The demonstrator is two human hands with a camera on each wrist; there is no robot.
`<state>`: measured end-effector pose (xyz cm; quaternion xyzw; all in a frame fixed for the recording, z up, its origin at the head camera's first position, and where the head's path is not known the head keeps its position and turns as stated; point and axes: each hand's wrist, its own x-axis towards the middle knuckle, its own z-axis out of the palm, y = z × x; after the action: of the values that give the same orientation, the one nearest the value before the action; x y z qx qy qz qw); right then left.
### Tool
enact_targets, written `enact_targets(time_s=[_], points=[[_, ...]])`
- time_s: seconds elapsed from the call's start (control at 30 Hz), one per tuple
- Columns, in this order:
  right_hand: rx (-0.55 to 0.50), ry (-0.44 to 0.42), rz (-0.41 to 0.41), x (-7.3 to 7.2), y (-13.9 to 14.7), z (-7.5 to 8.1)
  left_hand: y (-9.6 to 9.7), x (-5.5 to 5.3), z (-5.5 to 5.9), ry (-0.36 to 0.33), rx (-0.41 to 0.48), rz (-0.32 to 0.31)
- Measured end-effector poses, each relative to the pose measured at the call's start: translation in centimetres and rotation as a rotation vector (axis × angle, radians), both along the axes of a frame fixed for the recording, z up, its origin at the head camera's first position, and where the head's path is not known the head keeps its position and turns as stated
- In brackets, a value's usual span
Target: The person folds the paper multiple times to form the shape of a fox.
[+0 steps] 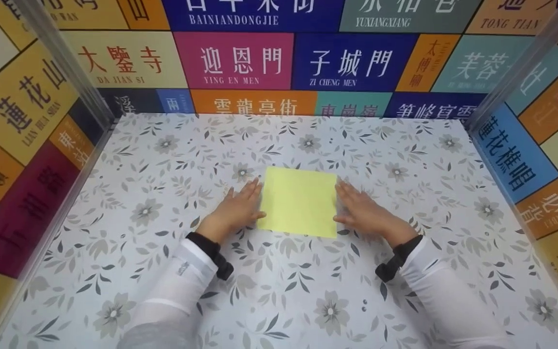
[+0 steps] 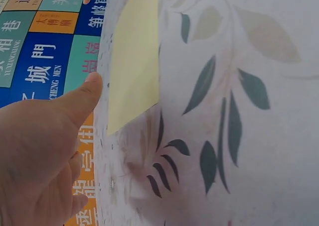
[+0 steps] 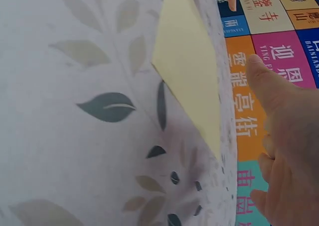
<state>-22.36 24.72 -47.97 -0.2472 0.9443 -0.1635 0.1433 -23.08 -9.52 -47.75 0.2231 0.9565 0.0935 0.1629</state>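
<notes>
A square sheet of yellow paper (image 1: 301, 202) lies flat on the patterned tabletop, turned slightly. At its left edge is my left hand (image 1: 236, 211), fingers extended and thumb by the paper's lower left side. My right hand (image 1: 367, 211) is at the opposite edge, its fingers likewise stretched out. Neither hand grips the sheet. From the left wrist view, the thumb of the left hand (image 2: 45, 146) points toward the yellow paper (image 2: 134, 61). The right wrist view has the right hand (image 3: 291, 136) beside the paper (image 3: 189, 66), thumb straight.
The tabletop (image 1: 162, 271) has a white covering with grey flowers and leaves. Colourful panels with Chinese lettering (image 1: 242, 60) stand along the back and both sides. Clear upright strips (image 1: 73, 63) mark the back corners. Each wrist carries a black band (image 1: 206, 247).
</notes>
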Motion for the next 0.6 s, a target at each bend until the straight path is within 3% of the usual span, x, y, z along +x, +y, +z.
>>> enact_targets(time_s=[0.17,0.37,0.6], points=[[0.017,-0.007,0.046,0.5,-0.6,-1.5,0.4,0.7,-0.9,0.000,-0.041,-0.065],[0.056,-0.042,0.089,1.2,-1.6,-2.1,0.7,1.4,-1.6,-0.012,-0.082,-0.135],[0.087,-0.047,0.139,1.4,-1.9,-2.6,0.8,1.6,-1.9,-0.027,-0.090,-0.143]])
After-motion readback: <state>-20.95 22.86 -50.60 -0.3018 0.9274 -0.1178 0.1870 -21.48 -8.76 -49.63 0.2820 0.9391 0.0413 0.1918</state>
